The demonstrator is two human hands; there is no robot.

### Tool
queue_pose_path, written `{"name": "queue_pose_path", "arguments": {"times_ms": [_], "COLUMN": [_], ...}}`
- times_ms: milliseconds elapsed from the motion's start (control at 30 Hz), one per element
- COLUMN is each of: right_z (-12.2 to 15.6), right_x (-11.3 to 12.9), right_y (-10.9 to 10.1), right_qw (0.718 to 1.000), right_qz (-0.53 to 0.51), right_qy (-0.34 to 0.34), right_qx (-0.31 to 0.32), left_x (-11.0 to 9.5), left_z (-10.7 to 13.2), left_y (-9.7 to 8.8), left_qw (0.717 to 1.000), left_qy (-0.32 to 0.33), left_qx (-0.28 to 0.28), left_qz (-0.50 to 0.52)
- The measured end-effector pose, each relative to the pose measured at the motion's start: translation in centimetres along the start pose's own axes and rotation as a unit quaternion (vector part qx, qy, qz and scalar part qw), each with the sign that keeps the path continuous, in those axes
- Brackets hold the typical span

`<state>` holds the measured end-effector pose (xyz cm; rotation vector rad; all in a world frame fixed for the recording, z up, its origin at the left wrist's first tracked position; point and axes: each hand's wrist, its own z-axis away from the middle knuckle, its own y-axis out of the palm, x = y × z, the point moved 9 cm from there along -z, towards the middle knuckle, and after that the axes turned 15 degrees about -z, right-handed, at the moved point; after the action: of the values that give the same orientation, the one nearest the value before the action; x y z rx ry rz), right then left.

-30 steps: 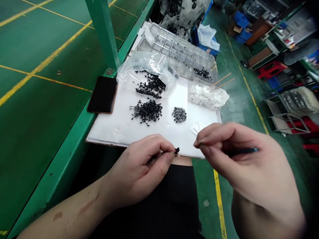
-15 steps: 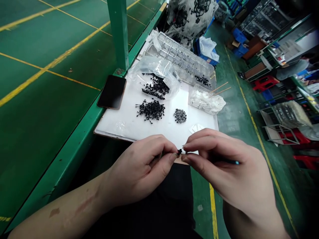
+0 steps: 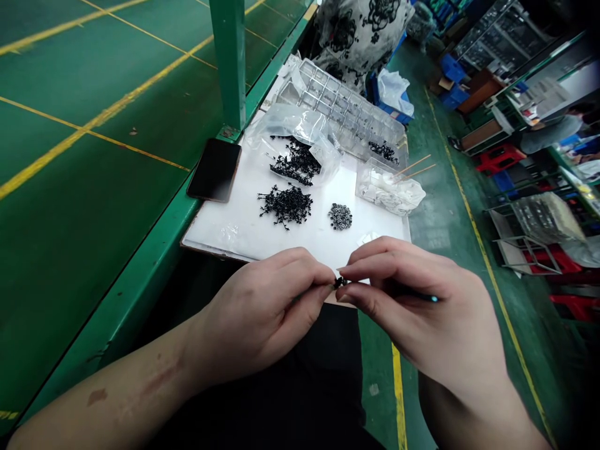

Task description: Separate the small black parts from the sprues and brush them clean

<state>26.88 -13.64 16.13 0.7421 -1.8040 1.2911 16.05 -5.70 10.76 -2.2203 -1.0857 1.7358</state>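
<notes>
Just over the near edge of the white tabletop, my left hand [image 3: 272, 312] pinches a small black plastic part [image 3: 338, 283] between thumb and forefinger. My right hand [image 3: 417, 306] is closed from the other side, thumb and fingers around the part's right end. Whatever else its fingertips hold is too small to make out. Beyond my hands lies a heap of thin black branched parts [image 3: 287, 205]. To its right sits a smaller pile of grey and black round pieces [image 3: 340, 216]. A clear plastic bag [image 3: 304, 119] behind holds more black branched parts.
A dark phone [image 3: 214, 170] rests at the table's left edge beside a green post [image 3: 228, 69]. At the back lies a clear compartment tray [image 3: 347, 103]. A clear box [image 3: 391, 190] with white material and two sticks stands right. A person in patterned clothing [image 3: 360, 37] is behind.
My right fingertips have moved left and closed in on the black part, narrowing the gap between my hands. The view has shifted slightly; the piles look unchanged.
</notes>
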Motion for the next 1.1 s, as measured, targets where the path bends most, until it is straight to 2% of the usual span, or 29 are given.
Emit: {"name": "queue_pose_path", "arguments": {"times_ms": [267,400,667,733,800,900,1000,1100], "right_z": [-0.2,-0.3,0.4,0.4,0.4,0.5,0.9,1.4], "right_x": [-0.5,-0.6,-0.4,-0.5,-0.7,-1.5,-2.8,-3.9], "right_y": [0.0,0.5,0.8,0.7,0.5,0.0,-0.6,-1.0], "right_qw": [1.0,0.999,0.995,0.996,0.997,0.999,0.998,0.995], "right_qz": [0.012,0.022,0.073,0.067,0.058,0.042,0.027,0.017], "right_qy": [0.014,0.019,0.022,0.022,0.018,0.022,0.051,0.084], "right_qx": [0.003,0.044,0.061,0.057,0.04,0.008,-0.031,-0.06], "left_x": [-0.1,0.2,1.3,2.1,3.2,4.4,4.3,4.3], "left_z": [0.0,0.0,-0.5,-0.5,-0.2,0.3,0.6,0.6], "left_y": [0.0,0.0,-0.3,0.0,1.0,2.9,4.2,4.2], "left_qw": [1.0,1.0,0.997,0.997,0.991,0.964,0.943,0.942], "left_qy": [0.014,0.024,-0.039,-0.076,-0.127,-0.182,-0.185,-0.186], "left_qx": [0.002,-0.003,-0.031,-0.022,0.008,0.064,0.108,0.107], "left_qz": [-0.002,-0.015,-0.054,-0.023,0.051,0.184,0.254,0.257]}}
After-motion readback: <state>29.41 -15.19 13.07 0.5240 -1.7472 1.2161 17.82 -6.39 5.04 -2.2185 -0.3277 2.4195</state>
